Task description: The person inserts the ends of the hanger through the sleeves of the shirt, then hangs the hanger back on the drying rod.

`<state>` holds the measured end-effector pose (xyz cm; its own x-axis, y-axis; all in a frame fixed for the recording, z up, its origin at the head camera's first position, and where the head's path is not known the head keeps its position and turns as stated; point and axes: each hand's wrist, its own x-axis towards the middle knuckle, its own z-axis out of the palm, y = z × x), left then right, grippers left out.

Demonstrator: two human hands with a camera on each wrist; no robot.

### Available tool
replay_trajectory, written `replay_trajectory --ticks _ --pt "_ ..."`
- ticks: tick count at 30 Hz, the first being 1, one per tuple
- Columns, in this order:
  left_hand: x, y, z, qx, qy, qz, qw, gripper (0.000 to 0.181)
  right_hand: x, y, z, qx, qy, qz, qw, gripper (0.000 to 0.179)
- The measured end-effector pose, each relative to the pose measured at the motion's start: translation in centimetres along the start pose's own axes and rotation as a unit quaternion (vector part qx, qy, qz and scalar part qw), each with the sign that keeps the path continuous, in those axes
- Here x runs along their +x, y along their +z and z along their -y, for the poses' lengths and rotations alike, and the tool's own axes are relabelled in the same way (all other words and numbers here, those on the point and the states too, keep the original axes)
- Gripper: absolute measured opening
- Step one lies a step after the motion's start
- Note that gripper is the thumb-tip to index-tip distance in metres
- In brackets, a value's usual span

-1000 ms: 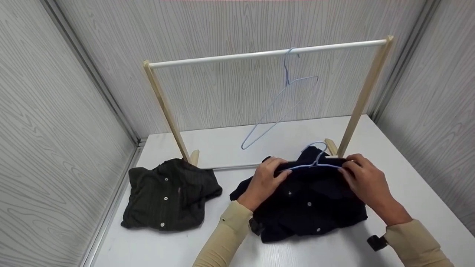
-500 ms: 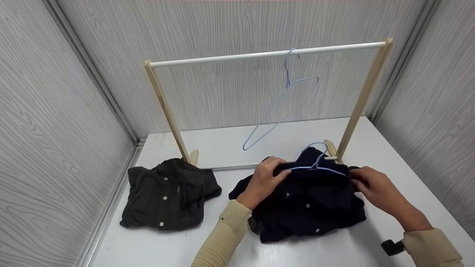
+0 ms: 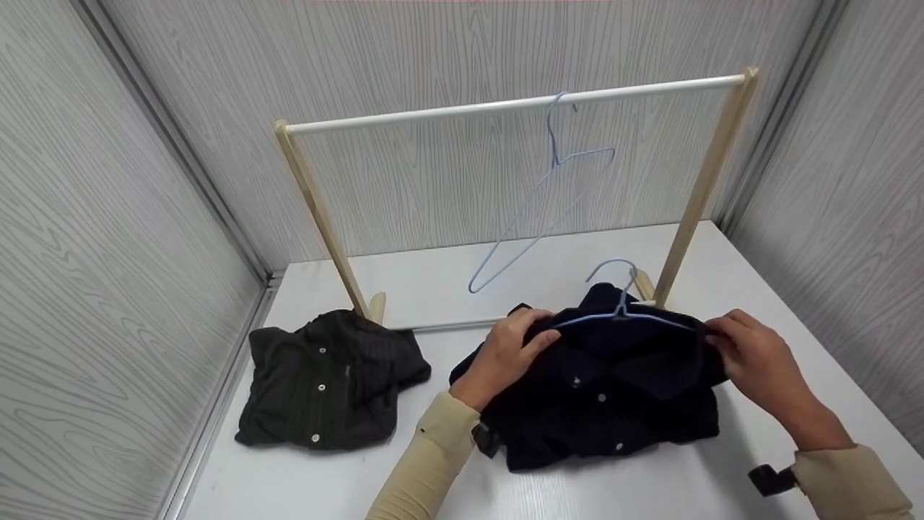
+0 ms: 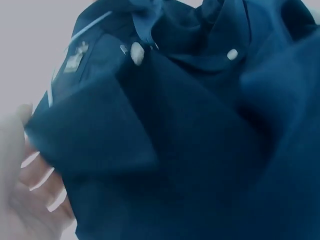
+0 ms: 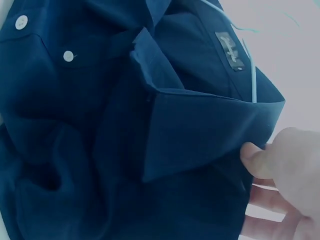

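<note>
Currently, my left hand [image 3: 502, 350] and right hand [image 3: 758, 357] pinch the navy shirt [image 3: 599, 426] either side of its neck, toward the surface's [image 3: 289, 484] right edge. Should either pinch loosen, the blue hanger [image 3: 592, 317] inside could slip out; the neck label [image 5: 230, 51] bears script too blurred to read.

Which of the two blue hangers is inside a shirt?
The lower blue hanger, its arms inside the navy shirt, between the left hand and the right hand. The other hanger hangs bare from the white top bar.
</note>
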<state>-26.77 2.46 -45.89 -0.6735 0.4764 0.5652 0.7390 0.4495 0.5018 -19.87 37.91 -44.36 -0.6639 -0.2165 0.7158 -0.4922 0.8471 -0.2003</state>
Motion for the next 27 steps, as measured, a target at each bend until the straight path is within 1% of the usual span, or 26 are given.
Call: replay_trajectory --ticks 3,7,11,13,15,19,21,24,27 --pt "-0.6 -0.4 0.8 0.009 0.002 0.002 1.0 0.033 0.0 -0.5 -0.2 -0.021 0.009 -0.013 0.9996 0.023" --pt "-1.3 -0.8 1.9 0.028 0.014 -0.027 0.9992 0.019 0.1 -1.1 -0.4 -0.034 0.022 -0.026 0.9988 0.021" --pt "-1.7 -1.2 2.6 0.03 0.012 -0.051 0.9982 0.014 0.2 -1.4 -0.5 -0.048 0.022 -0.04 0.9978 0.019" --pt "-1.9 -1.4 2.9 0.026 0.004 -0.055 0.9982 0.014 0.3 -1.5 -0.5 -0.055 0.018 -0.043 0.9974 0.019" --pt "-2.1 -1.8 3.1 0.026 -0.011 -0.054 0.9982 0.015 0.3 -1.6 -0.6 -0.057 0.018 -0.045 0.9972 0.019" --pt "-2.7 -2.6 3.7 0.04 -0.045 -0.046 0.9971 0.018 0.4 -1.8 -0.6 -0.053 0.034 -0.046 0.997 0.017" --pt "-2.9 -3.1 4.0 0.055 -0.058 -0.045 0.9958 0.017 0.4 -2.1 -0.6 -0.048 0.046 -0.045 0.9967 0.016" --pt "-3.2 -4.3 4.7 0.072 -0.07 -0.053 0.9935 0.015 0.4 -2.4 -0.6 -0.049 0.058 -0.044 0.9961 0.015" --pt "-3.3 -5.9 5.2 0.097 -0.074 -0.074 0.9898 0.013 0.5 -2.6 -0.7 -0.054 0.067 -0.043 0.9953 0.014"
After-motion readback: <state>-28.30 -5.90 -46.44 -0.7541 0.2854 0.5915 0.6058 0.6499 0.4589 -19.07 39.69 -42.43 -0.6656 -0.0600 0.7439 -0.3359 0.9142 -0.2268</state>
